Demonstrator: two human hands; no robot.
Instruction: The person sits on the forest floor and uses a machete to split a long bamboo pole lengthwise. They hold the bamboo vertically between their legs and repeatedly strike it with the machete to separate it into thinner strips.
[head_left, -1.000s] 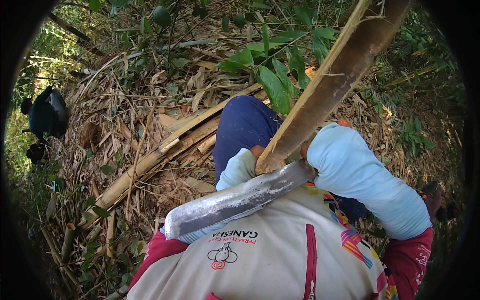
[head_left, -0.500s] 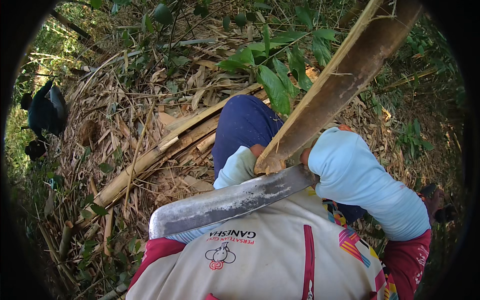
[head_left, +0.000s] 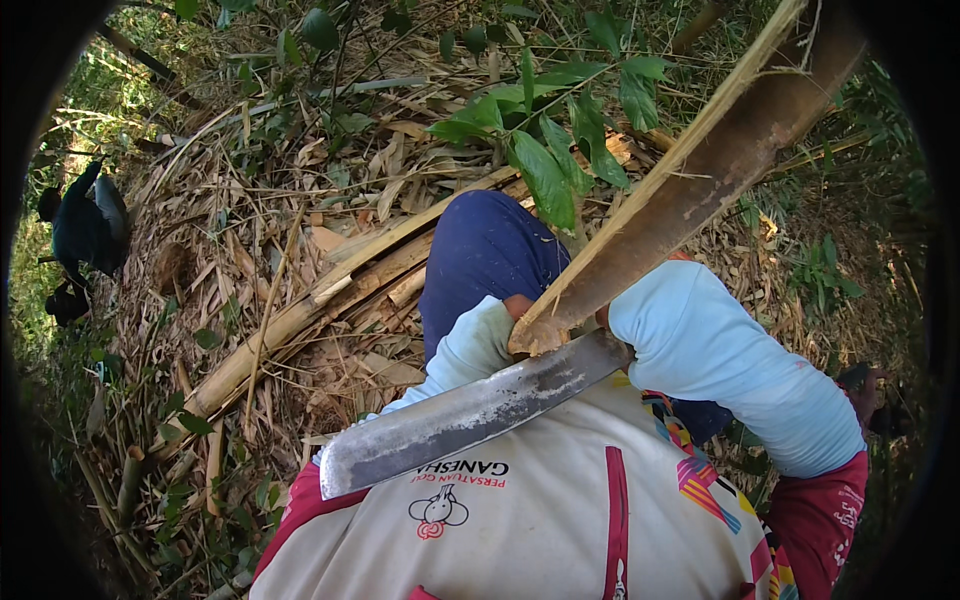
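A long split bamboo piece (head_left: 690, 190), brown and hollow inside with a pale frayed edge, slants from the upper right down to my lap. Its lower end lies by my left hand (head_left: 517, 306), which is closed on it; most of those fingers are hidden behind the bamboo. Just below that end, a broad machete (head_left: 470, 412) with a worn grey blade reaches left across the front of my shirt. My right hand (head_left: 603, 316) is closed around its handle, largely covered by the light blue sleeve, and the handle itself is out of sight.
Split bamboo lengths (head_left: 300, 315) lie on the leaf-littered ground beyond my bent, blue-trousered knee (head_left: 485, 250). A leafy green plant (head_left: 545, 165) stands ahead. Far left, another person (head_left: 88, 225) in dark clothes is among the plants. Cut stalks (head_left: 130, 480) stand at lower left.
The machete's broad tip has swung slightly right and downward over my shirt. The bamboo's upper end has shifted a little right. Both hands stay nearly in place.
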